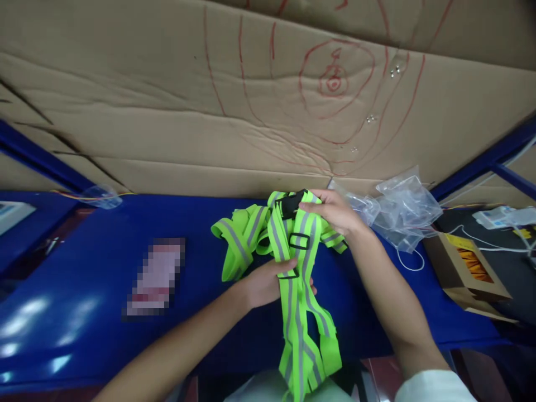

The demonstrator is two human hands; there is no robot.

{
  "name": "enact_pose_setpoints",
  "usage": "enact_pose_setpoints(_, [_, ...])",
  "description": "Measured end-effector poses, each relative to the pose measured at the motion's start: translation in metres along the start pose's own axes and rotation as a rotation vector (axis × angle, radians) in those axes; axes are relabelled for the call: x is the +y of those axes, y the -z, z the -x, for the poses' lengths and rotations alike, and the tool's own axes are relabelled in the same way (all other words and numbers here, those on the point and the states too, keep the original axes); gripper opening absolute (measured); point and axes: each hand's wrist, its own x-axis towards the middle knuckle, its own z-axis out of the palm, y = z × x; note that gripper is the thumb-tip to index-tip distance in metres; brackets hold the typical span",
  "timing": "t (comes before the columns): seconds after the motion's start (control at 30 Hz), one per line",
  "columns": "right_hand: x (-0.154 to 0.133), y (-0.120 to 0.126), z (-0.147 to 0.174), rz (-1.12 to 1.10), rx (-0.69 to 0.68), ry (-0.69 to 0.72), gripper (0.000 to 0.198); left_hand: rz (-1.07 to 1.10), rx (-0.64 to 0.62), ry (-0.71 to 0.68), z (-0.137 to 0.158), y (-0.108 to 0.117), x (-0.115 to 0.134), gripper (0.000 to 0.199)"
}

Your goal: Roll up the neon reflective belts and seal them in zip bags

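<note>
Neon-green reflective straps with grey stripes, a reflective harness [305, 268], hang between my hands and trail down over the table's front edge. My left hand [268, 282] is wrapped around the straps near a black slider buckle [288, 274]. Higher up, my right hand [333, 209] pinches the bundle beside a black side-release buckle [292, 204]. Another slider buckle [300, 241] sits between the two hands. More looped strap [240, 237] lies on the table to the left of the hands. Some fingers of both hands are hidden behind the straps.
On the blue table [96, 240] lies a blurred-out phone-shaped object [157, 276] at left. Clear plastic bags [404, 209] are piled at right, by an open cardboard box [469, 273]. A cardboard sheet [167, 111] with red drawn lines stands behind. Blue posts flank it.
</note>
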Motion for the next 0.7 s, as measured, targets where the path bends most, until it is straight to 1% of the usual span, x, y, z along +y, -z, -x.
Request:
enact_pose_setpoints(0.07, [0.01, 0.003, 0.012, -0.089, 0.129, -0.076, 0.041, 0.034, -0.05, 0.043, 0.002, 0.001, -0.017, 0.064])
enact_pose_setpoints(0.13, [0.02, 0.012, 0.027, -0.138, 0.247, -0.111, 0.044, 0.043, -0.098, 0.104, 0.0, -0.001, -0.03, 0.064])
enact_pose_setpoints(0.2, [0.028, 0.024, 0.044, -0.13, 0.313, -0.107, 0.044, 0.026, -0.127, 0.175, -0.003, -0.004, -0.038, 0.058])
enact_pose_setpoints(0.3, [0.04, 0.038, 0.068, -0.09, 0.385, -0.092, 0.043, -0.011, -0.124, 0.274, -0.001, -0.008, -0.043, 0.053])
enact_pose_setpoints(0.4, [0.056, 0.043, 0.082, -0.035, 0.423, -0.075, 0.04, -0.02, -0.097, 0.349, 0.008, -0.008, -0.046, 0.057])
enact_pose_setpoints(0.53, [0.077, 0.04, 0.083, 0.062, 0.443, -0.052, 0.035, -0.001, -0.042, 0.395, 0.023, -0.005, -0.057, 0.066])
enact_pose_setpoints(0.6, [0.083, 0.037, 0.083, 0.102, 0.429, -0.051, 0.032, -0.001, -0.052, 0.441, 0.029, -0.004, -0.064, 0.067])
enact_pose_setpoints(0.7, [0.085, 0.034, 0.087, 0.118, 0.392, -0.081, 0.031, -0.032, -0.111, 0.512, 0.033, -0.005, -0.071, 0.068])
